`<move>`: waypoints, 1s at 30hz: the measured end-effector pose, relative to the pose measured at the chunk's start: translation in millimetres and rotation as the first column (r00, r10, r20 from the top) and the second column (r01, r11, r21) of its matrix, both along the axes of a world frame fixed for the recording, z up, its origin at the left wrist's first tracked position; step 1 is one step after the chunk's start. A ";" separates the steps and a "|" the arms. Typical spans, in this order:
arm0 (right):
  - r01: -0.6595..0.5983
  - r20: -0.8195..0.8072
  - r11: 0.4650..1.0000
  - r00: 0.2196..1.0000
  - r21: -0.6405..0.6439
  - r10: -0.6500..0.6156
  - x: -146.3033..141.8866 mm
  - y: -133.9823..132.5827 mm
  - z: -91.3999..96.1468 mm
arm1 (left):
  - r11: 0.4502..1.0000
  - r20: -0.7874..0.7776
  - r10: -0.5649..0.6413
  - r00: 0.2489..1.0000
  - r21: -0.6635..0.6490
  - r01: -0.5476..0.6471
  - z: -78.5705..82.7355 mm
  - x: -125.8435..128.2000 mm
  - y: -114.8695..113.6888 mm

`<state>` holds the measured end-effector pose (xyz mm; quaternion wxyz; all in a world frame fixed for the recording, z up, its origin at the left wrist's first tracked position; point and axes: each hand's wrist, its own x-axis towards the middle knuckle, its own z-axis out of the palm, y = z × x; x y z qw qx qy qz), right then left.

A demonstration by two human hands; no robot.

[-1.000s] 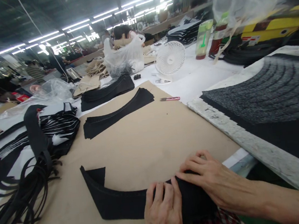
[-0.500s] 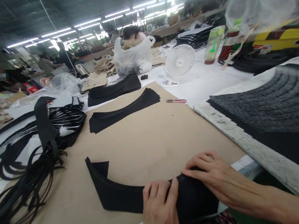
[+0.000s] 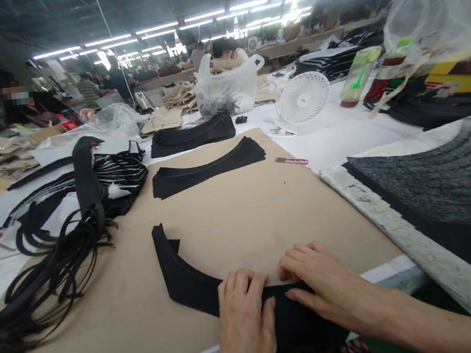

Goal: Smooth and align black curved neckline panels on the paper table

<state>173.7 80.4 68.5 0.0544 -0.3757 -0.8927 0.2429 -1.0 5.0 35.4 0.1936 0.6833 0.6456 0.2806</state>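
Note:
A curved black strip of fabric [image 3: 192, 285] lies on the brown board near the front table edge, its left end turned up and its right part overhanging that edge. My left hand [image 3: 245, 316] presses down on its middle, fingers bent over the curved upper edge and thumb on the near side. To the right, my right hand [image 3: 324, 282] has that same edge between curled fingers and thumb. The fingertips of both hands are partly hidden behind the edge. Beyond the hands lies a small stack of similar black curved pieces [image 3: 209, 165].
Pink-handled thread snips [image 3: 291, 161] lie on the brown board [image 3: 231, 216]. A white fan [image 3: 303, 97], a plastic bag [image 3: 228, 90] and bottles [image 3: 360, 76] stand behind. Black straps [image 3: 66, 273] are heaped at left; dark layered sheets [image 3: 434, 189] lie at right. People sit farther back.
The black strip's left end now stands more upright and its rear flap shows less. My right fingers have curled in and the thumb has shifted nearer. The camera view has turned left.

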 end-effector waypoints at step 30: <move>-0.146 -0.154 0.979 0.980 -0.140 0.124 6.0 -10.7 17.1 | 0.959 0.036 -0.174 0.984 -0.219 0.177 38.9 -7.9 -1.7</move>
